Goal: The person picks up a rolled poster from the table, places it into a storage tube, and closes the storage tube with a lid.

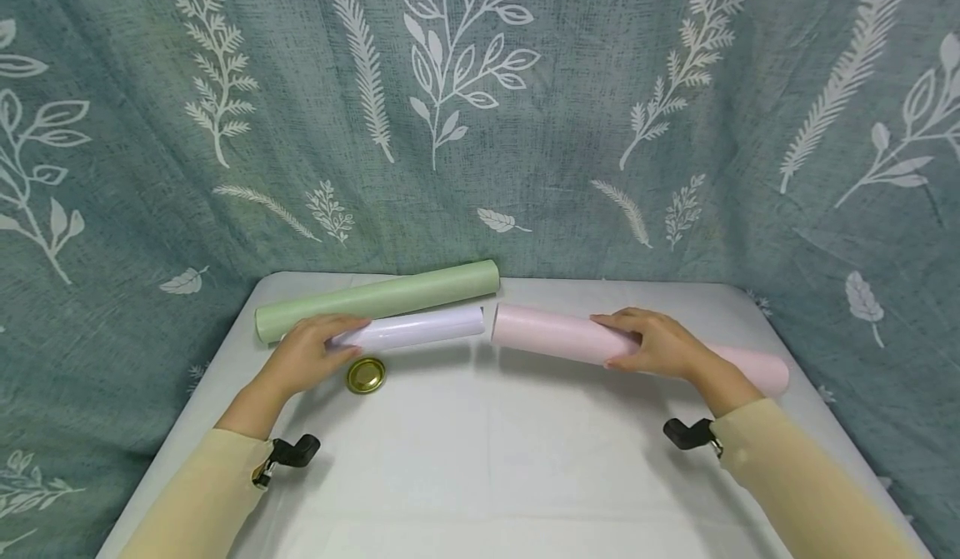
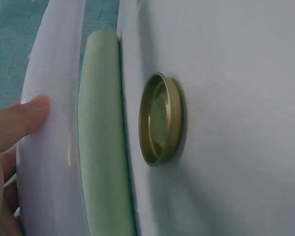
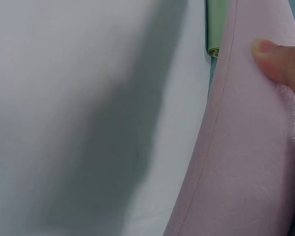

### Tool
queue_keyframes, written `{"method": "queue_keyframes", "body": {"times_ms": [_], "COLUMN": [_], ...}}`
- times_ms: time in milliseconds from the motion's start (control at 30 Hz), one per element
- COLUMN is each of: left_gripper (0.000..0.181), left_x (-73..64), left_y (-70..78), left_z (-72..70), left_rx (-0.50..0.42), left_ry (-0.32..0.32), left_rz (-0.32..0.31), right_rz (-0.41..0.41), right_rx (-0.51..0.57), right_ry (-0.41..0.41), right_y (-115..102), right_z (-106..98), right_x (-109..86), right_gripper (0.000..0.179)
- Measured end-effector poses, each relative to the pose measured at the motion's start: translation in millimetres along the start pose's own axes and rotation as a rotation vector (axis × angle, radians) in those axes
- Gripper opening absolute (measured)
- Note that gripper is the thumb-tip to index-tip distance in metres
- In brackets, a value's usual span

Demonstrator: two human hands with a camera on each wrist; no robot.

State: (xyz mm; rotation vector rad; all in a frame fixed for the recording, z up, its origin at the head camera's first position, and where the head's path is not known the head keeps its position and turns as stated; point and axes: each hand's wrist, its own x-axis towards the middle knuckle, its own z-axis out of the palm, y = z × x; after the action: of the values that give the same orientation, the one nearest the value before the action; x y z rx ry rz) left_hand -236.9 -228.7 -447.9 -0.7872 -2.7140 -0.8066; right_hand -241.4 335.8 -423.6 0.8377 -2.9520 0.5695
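Cream sleeves are hanging over the table; the left hand is gripping a lavender tube near a green tube and gold lid, the right hand a pink tube.

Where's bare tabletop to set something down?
Biggest patch: front-center white tabletop, between the two sleeves, nearer the camera than the gold lid. Smaller strip: back right, between pink tube and leaf-print curtain. Crowded: back left, with green tube, lavender tube, left hand and gold lid.
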Motion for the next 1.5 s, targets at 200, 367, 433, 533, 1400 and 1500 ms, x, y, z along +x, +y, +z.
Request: {"method": "queue_keyframes", "body": {"times_ms": [200, 367, 433, 533, 1400, 1500], "left_gripper": [0.047, 0.046, 0.046, 0.046, 0.045, 0.045], "left_x": [2.9, 5.1, 5.6, 6.5, 25.9, 28.4], "left_y": [7.5, 11.3, 12.4, 14.0, 42.0, 46.0], "left_z": [-2.0, -0.4, 0.1, 0.8, 11.2, 13.0], "left_rx": [-0.005, -0.01, -0.007, 0.0, 0.012, 0.03], "left_ry": [0.01, 0.023, 0.017, 0.003, -0.058, -0.062], "left_rz": [0.035, 0.082, 0.079, 0.068, 0.159, 0.165], "right_rz": [-0.018, -0.044, -0.053, -0.061, -0.099, -0.099], "right_rx": [0.006, 0.02, 0.029, 0.043, 0.064, 0.056], "right_ry": [0.011, 0.023, 0.022, 0.019, -0.006, -0.01], "right_y": [0, 2, 1, -1, -18, -20], "right_z": [3, 7, 7, 8, 10, 9], "right_x": [0.1, 1.2, 2.0, 3.3, 15.0, 16.2], "right_gripper": [0.075, 0.075, 0.075, 0.075, 0.072, 0.072]}}
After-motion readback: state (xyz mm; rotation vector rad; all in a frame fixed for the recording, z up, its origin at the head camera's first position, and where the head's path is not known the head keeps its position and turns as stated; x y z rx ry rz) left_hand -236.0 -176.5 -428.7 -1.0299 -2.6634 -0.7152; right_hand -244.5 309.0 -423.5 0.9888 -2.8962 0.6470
